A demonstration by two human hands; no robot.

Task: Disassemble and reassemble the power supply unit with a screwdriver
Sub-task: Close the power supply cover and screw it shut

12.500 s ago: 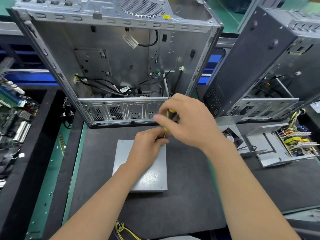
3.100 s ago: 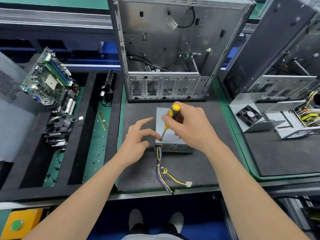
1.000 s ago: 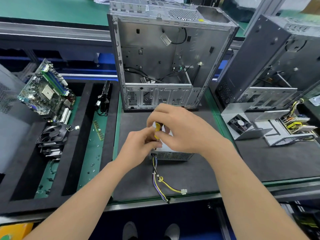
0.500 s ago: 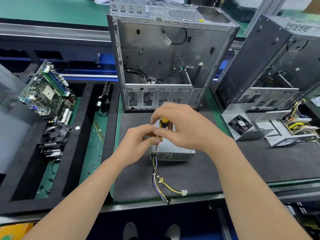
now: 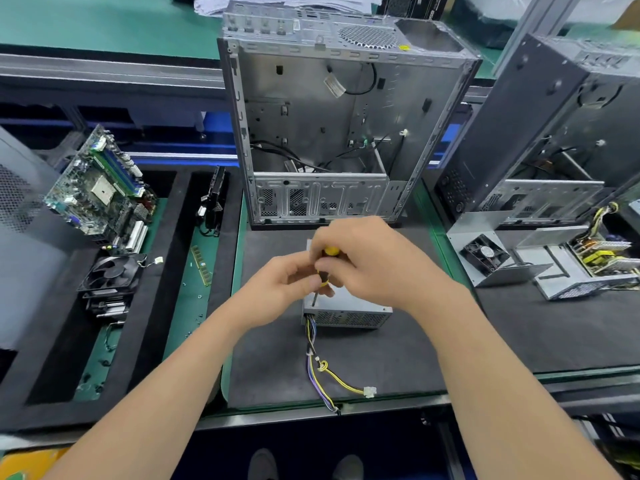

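A grey metal power supply unit (image 5: 349, 308) lies on the dark mat, its mesh side facing me and a bundle of yellow, purple and black cables (image 5: 323, 372) trailing toward the table edge. A yellow-and-black screwdriver (image 5: 325, 270) stands nearly upright over the unit's near left corner, tip down on the top cover. My right hand (image 5: 374, 265) wraps the handle from above. My left hand (image 5: 280, 292) pinches the lower handle and shaft with its fingertips. Both hands hide most of the unit's top.
An open silver PC case (image 5: 332, 133) stands upright right behind the unit. A second dark case (image 5: 540, 133) leans at the right, with an opened power supply and fan (image 5: 485, 254) beside it. On the left sit a motherboard (image 5: 97, 188), a cooler fan (image 5: 110, 275) and a RAM stick (image 5: 201, 265).
Over the last second the hands have stayed on the screwdriver at the unit's near left corner, and the left fingers have shifted on the shaft. The view has barely moved.
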